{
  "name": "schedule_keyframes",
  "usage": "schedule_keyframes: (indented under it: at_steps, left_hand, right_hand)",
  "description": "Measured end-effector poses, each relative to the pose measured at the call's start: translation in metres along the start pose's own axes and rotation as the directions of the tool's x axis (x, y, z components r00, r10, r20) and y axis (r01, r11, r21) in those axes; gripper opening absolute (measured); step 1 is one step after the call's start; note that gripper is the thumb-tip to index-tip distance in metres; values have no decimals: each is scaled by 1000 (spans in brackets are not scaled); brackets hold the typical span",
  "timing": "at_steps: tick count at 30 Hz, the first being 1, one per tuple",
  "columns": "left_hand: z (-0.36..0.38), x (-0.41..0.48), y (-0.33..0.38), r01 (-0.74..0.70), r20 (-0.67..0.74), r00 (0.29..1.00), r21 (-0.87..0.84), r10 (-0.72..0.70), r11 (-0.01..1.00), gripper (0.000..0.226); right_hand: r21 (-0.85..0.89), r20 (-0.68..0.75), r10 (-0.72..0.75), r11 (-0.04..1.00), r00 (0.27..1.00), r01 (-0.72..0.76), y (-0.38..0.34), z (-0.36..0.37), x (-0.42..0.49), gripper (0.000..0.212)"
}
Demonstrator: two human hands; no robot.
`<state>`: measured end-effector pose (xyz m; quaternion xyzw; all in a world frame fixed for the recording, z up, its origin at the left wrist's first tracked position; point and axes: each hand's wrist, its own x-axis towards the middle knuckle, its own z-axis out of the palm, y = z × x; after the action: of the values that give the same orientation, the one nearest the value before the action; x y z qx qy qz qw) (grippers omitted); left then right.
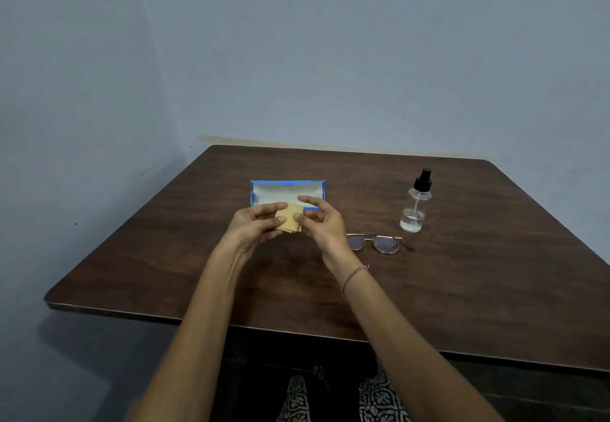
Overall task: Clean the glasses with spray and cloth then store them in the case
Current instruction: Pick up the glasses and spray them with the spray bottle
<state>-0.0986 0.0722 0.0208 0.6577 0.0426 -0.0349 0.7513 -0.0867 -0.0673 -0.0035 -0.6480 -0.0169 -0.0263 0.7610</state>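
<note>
Since the glasses (376, 243) lie folded open to the right of the open case (287, 190), nearer me, and the spray bottle (415, 203) stands farther right of the case, I judge cleaning hasn't started. Just in front of the case, my left hand (254, 226) and right hand (321, 223) each pinch the yellow cloth (290, 220), fingers curled. Spraying, wiping and storing remain.

Dk wood table (462, 289), blue-grey wall (297, 42), b/w patterned fabric (379, 402) btm.
</note>
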Motion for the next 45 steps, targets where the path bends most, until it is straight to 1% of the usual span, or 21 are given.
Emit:
schedule_keyframes:
  at_steps: [2, 4, 6, 8, 9, 11, 13, 15, 16, 17, 19, 22, 24, 26, 28, 30, 34, 40, 45]
  left_hand:
    - [-4, 0, -2, 15, -4, 1000, 95, -15, 995, 39]
    - [-5, -1, -2, 41, -8, 999, 182, -40, 982, 38]
    - [-6, -2, -3, 72, -13, 997, 243, -71, 967, 34]
    - [-8, 1, -6, 92, -36, 996, 300, -85, 949, 34]
    - [-9, 4, -9, 88, -64, 996, 390, -68, 917, 35]
    - [-11, 9, -13, 68, -102, 995, 592, -9, 803, 36]
    - [-11, 13, -18, 63, -114, 993, 680, 21, 731, 37]
    - [-10, 13, -20, 54, -114, 992, 731, 44, 680, 38]
    - [-9, 13, -21, 50, -116, 992, 753, 57, 657, 38]
    - [-9, 15, -21, 40, -117, 990, 766, 78, 641, 40]
    - [-7, 15, -21, 1, -131, 979, 774, 159, 634, 40]
    - [5, 15, -21, -123, -143, 926, 761, 350, 637, 29]
    - [19, 13, -22, -213, -103, 893, 760, 437, 614, 21]
    - [38, 11, -25, -279, -21, 884, 777, 466, 564, 16]
    - [56, 11, -28, -332, 81, 881, 807, 465, 489, 16]
    - [73, 12, -30, -372, 173, 873, 841, 455, 394, 16]
    - [96, 15, -33, -397, 279, 866, 888, 415, 232, 16]
    - [105, 19, -30, -408, 367, 876, 910, 314, 74, 16]
    - [106, 19, -27, -424, 408, 870, 906, 275, -1, 15]
  right_hand:
    - [-104, 2, -15, 994, 1000, 15, 4, 0, -1, 34]
    - [-254, -4, 5, 967, 1000, -6, 7, -2, -2, 36]
    - [-443, 6, -11, 896, 1000, 13, 10, -2, -3, 38]
    - [-612, 32, -35, 789, 999, 48, 11, -1, -2, 40]
    - [-676, 57, -47, 734, 997, 73, 11, -1, -2, 40]
    - [-776, 111, -77, 617, 991, 135, 11, 2, -1, 40]
    - [-841, 160, -106, 506, 981, 192, 13, 4, 0, 40]
    - [-872, 188, -103, 440, 977, 215, 16, 5, 1, 41]
    - [-878, 198, -109, 423, 974, 226, 16, 5, 0, 42]
    - [-878, 205, -124, 415, 971, 239, 17, 4, 0, 41]
    - [-859, 201, -189, 438, 961, 265, 16, -1, -1, 39]
    - [-827, 151, -300, 484, 942, 286, 9, -14, -3, 32]
    - [-820, 113, -346, 497, 931, 284, 3, -29, -3, 26]
    - [-819, 57, -399, 506, 915, 272, -3, -51, -3, 21]
    - [-842, -5, -418, 492, 908, 221, -8, -79, -1, 17]
    - [-874, -42, -400, 459, 916, 160, -12, -106, 0, 16]
    - [-927, -43, -343, 365, 938, 91, -17, -148, -2, 19]
    - [-938, 31, -255, 325, 966, 116, -13, -170, -1, 15]
    - [-911, 105, -230, 367, 967, 187, -17, -177, 1, 14]
